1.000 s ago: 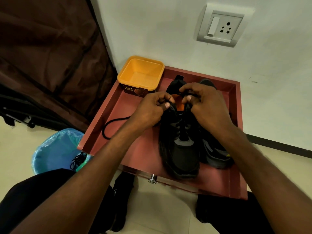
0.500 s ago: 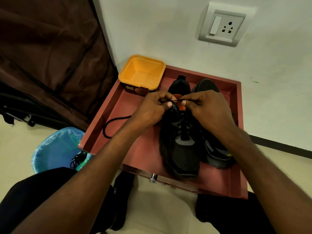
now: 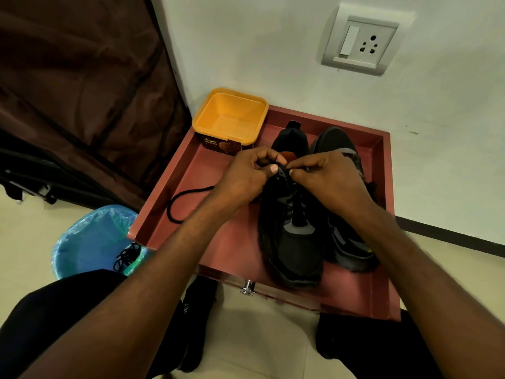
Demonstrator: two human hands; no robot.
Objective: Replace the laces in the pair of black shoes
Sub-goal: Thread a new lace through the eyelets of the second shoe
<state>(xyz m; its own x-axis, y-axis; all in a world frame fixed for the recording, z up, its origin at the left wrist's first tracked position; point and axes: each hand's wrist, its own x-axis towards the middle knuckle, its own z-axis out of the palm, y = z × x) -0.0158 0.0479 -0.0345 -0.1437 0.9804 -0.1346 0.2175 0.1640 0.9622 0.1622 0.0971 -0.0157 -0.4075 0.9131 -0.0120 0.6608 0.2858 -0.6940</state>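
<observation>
Two black shoes stand side by side in a red wooden tray (image 3: 175,187), toes toward me. Over the top eyelets of the left shoe (image 3: 295,242), my left hand (image 3: 246,179) and my right hand (image 3: 328,179) each pinch the black lace (image 3: 185,195) between thumb and fingers, fingertips almost meeting. The lace's loose end trails left from under my left hand and loops on the tray floor. My right wrist hides part of the right shoe (image 3: 349,247).
An empty yellow tub (image 3: 231,119) stands in the tray's far left corner. A blue-lined bin (image 3: 90,242) on the floor at left holds a tangle of black laces (image 3: 127,257). A wall with a socket (image 3: 359,42) lies behind; brown fabric hangs at left.
Both hands have drawn a little nearer me along the left shoe's opening, uncovering both heels. The lace loop on the tray has hardly shifted.
</observation>
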